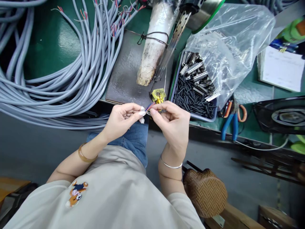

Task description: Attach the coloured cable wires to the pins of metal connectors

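Note:
My left hand [125,119] pinches the end of a grey cable near the table's front edge; white tape or wrap shows at its thumb and fingertip. Thin coloured wires [149,106], red and blue among them, fan out of that end. With thumb and forefinger closed, my right hand [170,119] grips the wires' tips. Just beyond the fingers sits a small yellow clamp-like piece [158,95] on the dark board [126,70]. Above it a soldering iron [170,44] points down beside a plastic-wrapped white roll [154,41].
A bundle of grey cables [71,82] with stripped ends covers the left. To the right, a bin [193,117] holds metal connectors and black tubes, partly under a clear bag [233,47]. Blue-handled pliers [231,125], a notepad [281,68] and a stool [207,192] are farther right.

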The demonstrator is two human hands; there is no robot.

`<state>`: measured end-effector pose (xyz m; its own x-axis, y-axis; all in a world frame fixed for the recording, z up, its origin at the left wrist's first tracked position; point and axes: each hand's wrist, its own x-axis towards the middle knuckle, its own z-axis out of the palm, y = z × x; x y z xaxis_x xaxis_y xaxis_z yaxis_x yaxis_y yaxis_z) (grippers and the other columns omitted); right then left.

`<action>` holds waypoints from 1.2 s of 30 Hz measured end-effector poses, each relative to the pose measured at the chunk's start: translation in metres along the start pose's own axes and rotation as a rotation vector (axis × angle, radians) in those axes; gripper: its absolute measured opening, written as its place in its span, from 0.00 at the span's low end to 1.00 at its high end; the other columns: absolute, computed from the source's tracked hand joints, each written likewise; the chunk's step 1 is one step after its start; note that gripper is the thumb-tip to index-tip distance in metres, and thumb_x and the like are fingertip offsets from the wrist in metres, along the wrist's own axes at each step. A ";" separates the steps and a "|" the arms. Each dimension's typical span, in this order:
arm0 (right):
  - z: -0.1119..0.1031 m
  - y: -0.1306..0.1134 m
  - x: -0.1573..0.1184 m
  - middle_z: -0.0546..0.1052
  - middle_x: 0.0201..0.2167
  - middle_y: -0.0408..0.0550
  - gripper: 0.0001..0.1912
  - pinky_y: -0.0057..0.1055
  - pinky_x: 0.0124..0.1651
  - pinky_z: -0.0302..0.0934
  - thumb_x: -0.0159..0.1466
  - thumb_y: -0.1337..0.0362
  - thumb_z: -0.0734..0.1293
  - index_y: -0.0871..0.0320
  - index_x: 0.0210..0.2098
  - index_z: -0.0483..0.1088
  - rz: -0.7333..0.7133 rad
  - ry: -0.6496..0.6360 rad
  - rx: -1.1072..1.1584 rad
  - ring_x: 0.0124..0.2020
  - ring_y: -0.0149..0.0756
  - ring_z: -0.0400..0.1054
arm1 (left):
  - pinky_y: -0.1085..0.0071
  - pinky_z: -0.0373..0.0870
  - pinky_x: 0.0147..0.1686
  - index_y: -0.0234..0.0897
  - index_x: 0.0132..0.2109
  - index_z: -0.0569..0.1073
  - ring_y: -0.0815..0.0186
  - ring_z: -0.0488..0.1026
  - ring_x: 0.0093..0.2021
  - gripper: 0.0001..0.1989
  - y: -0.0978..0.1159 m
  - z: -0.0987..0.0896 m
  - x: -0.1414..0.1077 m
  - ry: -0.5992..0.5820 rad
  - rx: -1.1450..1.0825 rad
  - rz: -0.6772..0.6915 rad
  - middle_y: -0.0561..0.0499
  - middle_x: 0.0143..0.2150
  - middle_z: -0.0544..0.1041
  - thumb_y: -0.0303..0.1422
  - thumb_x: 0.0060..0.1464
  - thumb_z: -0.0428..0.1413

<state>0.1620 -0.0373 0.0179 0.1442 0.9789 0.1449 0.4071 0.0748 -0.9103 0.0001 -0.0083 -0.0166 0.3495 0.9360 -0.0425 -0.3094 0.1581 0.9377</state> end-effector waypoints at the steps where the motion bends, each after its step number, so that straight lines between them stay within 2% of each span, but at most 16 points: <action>1: -0.001 -0.001 0.000 0.75 0.26 0.41 0.06 0.27 0.23 0.46 0.61 0.68 0.70 0.58 0.28 0.77 -0.008 -0.006 -0.010 0.21 0.22 0.56 | 0.81 0.72 0.25 0.31 0.35 0.80 0.74 0.76 0.24 0.11 -0.001 0.000 0.000 0.006 0.026 0.010 0.51 0.26 0.81 0.33 0.48 0.71; 5: -0.003 -0.001 0.001 0.75 0.26 0.42 0.06 0.27 0.27 0.53 0.61 0.69 0.70 0.58 0.28 0.76 -0.029 -0.024 -0.038 0.25 0.25 0.63 | 0.80 0.75 0.29 0.31 0.35 0.81 0.72 0.78 0.26 0.08 -0.002 0.001 0.000 0.006 0.112 0.062 0.50 0.27 0.82 0.32 0.50 0.69; 10: -0.002 0.001 0.000 0.74 0.25 0.39 0.06 0.27 0.27 0.50 0.60 0.72 0.69 0.59 0.28 0.75 -0.065 -0.011 -0.061 0.23 0.22 0.58 | 0.80 0.76 0.31 0.31 0.37 0.81 0.71 0.79 0.28 0.07 -0.005 -0.001 -0.001 -0.011 0.190 0.102 0.49 0.28 0.82 0.32 0.55 0.65; 14: -0.001 0.003 -0.001 0.74 0.25 0.40 0.06 0.26 0.29 0.52 0.60 0.73 0.68 0.58 0.28 0.75 -0.083 0.001 -0.063 0.25 0.23 0.61 | 0.79 0.76 0.32 0.31 0.38 0.81 0.71 0.79 0.29 0.07 -0.005 -0.001 -0.002 -0.008 0.254 0.129 0.49 0.29 0.82 0.32 0.55 0.66; 18: 0.001 0.002 -0.002 0.74 0.25 0.39 0.06 0.26 0.28 0.52 0.60 0.73 0.68 0.58 0.28 0.74 -0.082 0.017 -0.064 0.24 0.23 0.60 | 0.79 0.73 0.30 0.32 0.37 0.80 0.72 0.76 0.27 0.09 -0.005 0.001 -0.003 0.017 0.263 0.127 0.51 0.28 0.80 0.34 0.54 0.67; 21: 0.005 0.003 -0.005 0.75 0.26 0.40 0.07 0.26 0.29 0.55 0.60 0.73 0.67 0.58 0.28 0.74 -0.060 0.029 -0.042 0.25 0.24 0.63 | 0.82 0.64 0.21 0.32 0.37 0.77 0.77 0.68 0.20 0.11 -0.004 0.000 -0.003 -0.023 0.199 0.074 0.53 0.24 0.77 0.37 0.58 0.64; 25: 0.011 0.003 -0.009 0.76 0.27 0.40 0.06 0.27 0.32 0.59 0.61 0.73 0.68 0.58 0.29 0.75 -0.066 0.023 -0.028 0.28 0.26 0.67 | 0.80 0.49 0.13 0.32 0.35 0.74 0.80 0.57 0.13 0.17 -0.004 -0.007 -0.001 -0.112 -0.017 -0.104 0.55 0.21 0.73 0.44 0.59 0.63; 28: 0.013 0.000 -0.015 0.76 0.27 0.40 0.05 0.28 0.32 0.60 0.64 0.68 0.70 0.57 0.31 0.76 -0.111 0.056 -0.058 0.26 0.26 0.66 | 0.80 0.46 0.12 0.32 0.35 0.73 0.80 0.57 0.12 0.18 -0.004 -0.013 0.000 -0.137 -0.143 -0.183 0.54 0.21 0.73 0.45 0.57 0.64; 32: 0.014 -0.003 -0.023 0.78 0.29 0.40 0.06 0.29 0.27 0.58 0.67 0.66 0.69 0.53 0.41 0.79 -0.208 0.143 -0.092 0.20 0.25 0.60 | 0.80 0.46 0.13 0.32 0.35 0.74 0.80 0.57 0.13 0.18 -0.004 -0.016 -0.001 -0.151 -0.181 -0.211 0.52 0.22 0.75 0.44 0.56 0.66; 34: 0.016 -0.001 -0.026 0.81 0.31 0.41 0.09 0.29 0.28 0.61 0.65 0.69 0.70 0.50 0.44 0.79 -0.318 0.146 -0.131 0.23 0.27 0.66 | 0.79 0.46 0.13 0.33 0.35 0.74 0.79 0.57 0.13 0.18 -0.004 -0.016 -0.001 -0.140 -0.174 -0.222 0.53 0.22 0.74 0.45 0.54 0.67; 36: 0.018 0.001 -0.028 0.82 0.33 0.42 0.10 0.28 0.31 0.65 0.64 0.71 0.71 0.50 0.42 0.79 -0.429 0.094 -0.186 0.29 0.29 0.73 | 0.79 0.46 0.13 0.34 0.35 0.75 0.79 0.56 0.13 0.19 -0.004 -0.016 -0.001 -0.119 -0.155 -0.226 0.56 0.20 0.71 0.45 0.52 0.68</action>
<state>0.1420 -0.0615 0.0053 0.0051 0.8453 0.5343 0.6012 0.4243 -0.6771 -0.0134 -0.0046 -0.0257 0.5237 0.8293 -0.1950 -0.3398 0.4133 0.8448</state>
